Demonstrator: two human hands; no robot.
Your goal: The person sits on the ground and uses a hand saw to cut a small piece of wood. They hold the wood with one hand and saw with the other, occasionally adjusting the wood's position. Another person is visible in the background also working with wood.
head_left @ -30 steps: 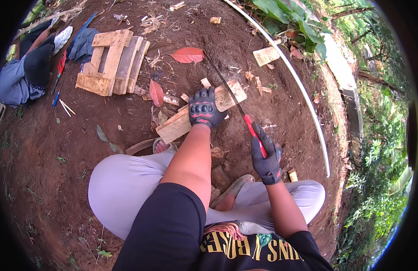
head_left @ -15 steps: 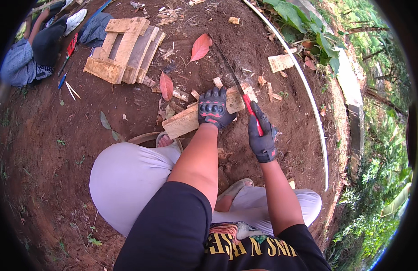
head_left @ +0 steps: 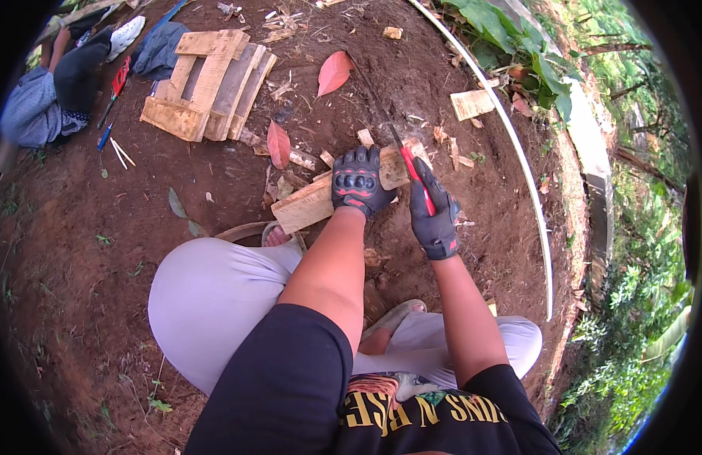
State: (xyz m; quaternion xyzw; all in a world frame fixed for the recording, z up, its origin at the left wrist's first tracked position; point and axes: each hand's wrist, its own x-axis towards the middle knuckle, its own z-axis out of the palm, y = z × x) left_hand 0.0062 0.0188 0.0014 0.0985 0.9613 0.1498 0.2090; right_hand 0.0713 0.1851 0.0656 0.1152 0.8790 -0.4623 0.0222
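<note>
Fingers on the right hand (head_left: 436,212), black glove, closed round the red handle of a saw (head_left: 420,178); left hand (head_left: 360,182), same glove, laid across a wooden board (head_left: 309,205), fingers side by side over its far edge. Can't tell if those tips curl under. Nearest the sitter: sandal (head_left: 398,313) with a foot in it, second foot by the board's left end. Board sits on dirt ahead of the legs, slanted; saw crosses above its right part, thin dark blade pointing away. Contact unclear from where I stand. Past that: red leaf (head_left: 278,145) left of the board, larger pink leaf (head_left: 335,73) by the blade tip. Farther left, slatted wood piece (head_left: 214,91), then crumpled blue-grey cloth or bag (head_left: 159,49), contents hidden. Co-worker (head_left: 36,110) sits at far left, white shoe (head_left: 126,38) on.
</note>
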